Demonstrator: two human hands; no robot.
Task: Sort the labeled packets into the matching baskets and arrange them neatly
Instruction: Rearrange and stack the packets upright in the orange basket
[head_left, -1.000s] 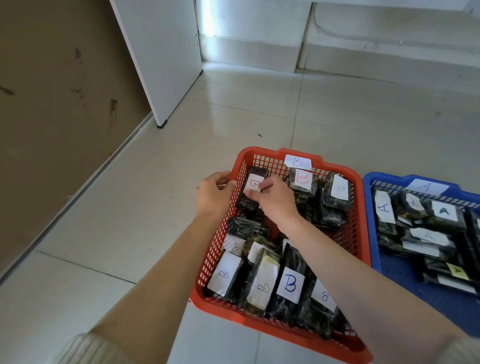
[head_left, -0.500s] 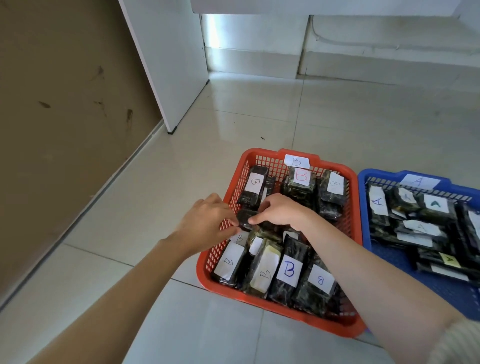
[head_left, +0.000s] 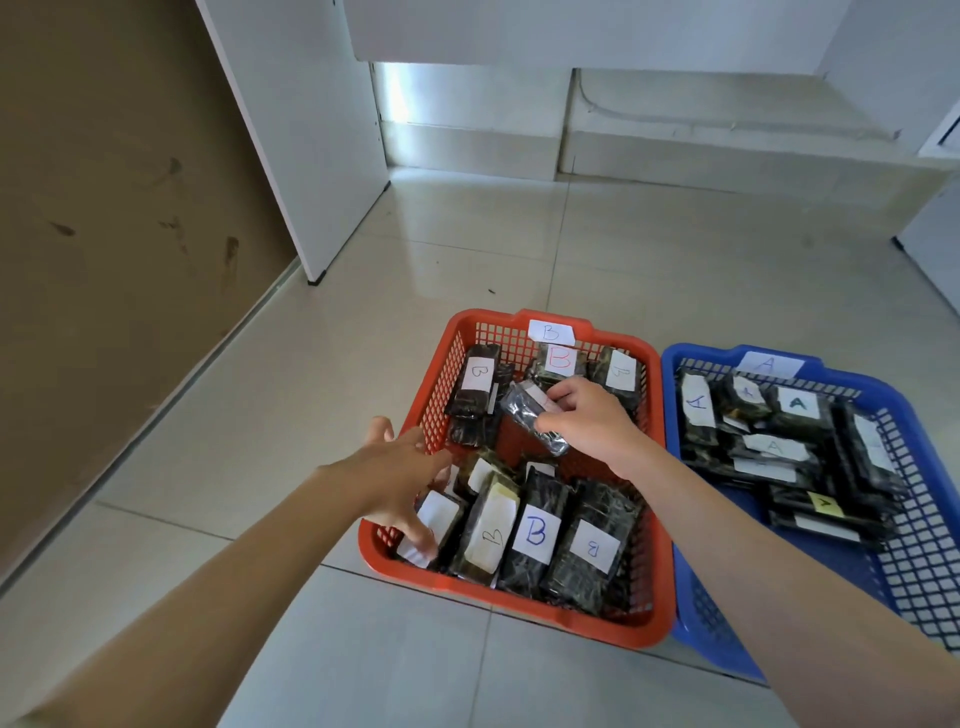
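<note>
A red basket tagged B stands on the tiled floor with several dark packets bearing white B labels. My right hand grips one dark packet lifted above the basket's middle. My left hand is spread over the basket's left rim, its fingertips touching the front-left packet. To the right stands a blue basket tagged A, filled with several A-labelled packets.
A white cabinet panel stands at the back left beside a brown wall. A low white step runs along the back. Bare floor tiles lie in front of the baskets.
My right hand has lifted a dark packet out of the basket's middle and moved it back. My left hand has let go, spread its fingers and dropped toward the front-left packet.
</note>
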